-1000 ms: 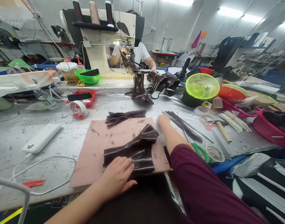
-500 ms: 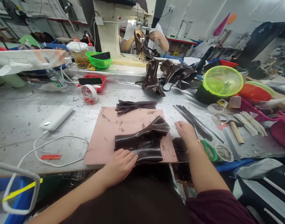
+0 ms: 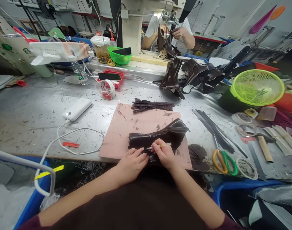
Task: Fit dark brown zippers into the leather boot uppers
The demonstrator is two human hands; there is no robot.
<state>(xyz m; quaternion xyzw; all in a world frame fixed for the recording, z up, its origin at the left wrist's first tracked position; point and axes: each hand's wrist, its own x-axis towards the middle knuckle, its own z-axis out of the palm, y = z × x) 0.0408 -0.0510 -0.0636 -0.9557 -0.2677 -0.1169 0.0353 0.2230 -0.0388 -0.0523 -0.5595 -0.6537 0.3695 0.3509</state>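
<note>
A dark brown leather boot upper (image 3: 157, 135) lies on the pink board (image 3: 119, 124) at the table's front edge. My left hand (image 3: 133, 163) rests on its near part with fingers laid flat. Just right of it, my right hand (image 3: 163, 155) pinches a thin pen-like tool (image 3: 167, 144), pale with a yellowish part. The tool's tip points left at the leather beside my left fingertips; whether it touches is too small to tell. A bundle of dark strips (image 3: 153, 105) lies along the board's far edge.
Scissors (image 3: 226, 161), more dark strips (image 3: 214, 131) and a hammer (image 3: 265, 148) lie to the right. A white power bank (image 3: 77, 109) with a cable sits left. Further back, more leather uppers (image 3: 172, 76) lie before a sewing machine (image 3: 131, 35), where another person works.
My right hand has come from the right side of the board onto the leather upper and now holds the pen-like tool. My left hand stays on the leather. The view has shifted left.
</note>
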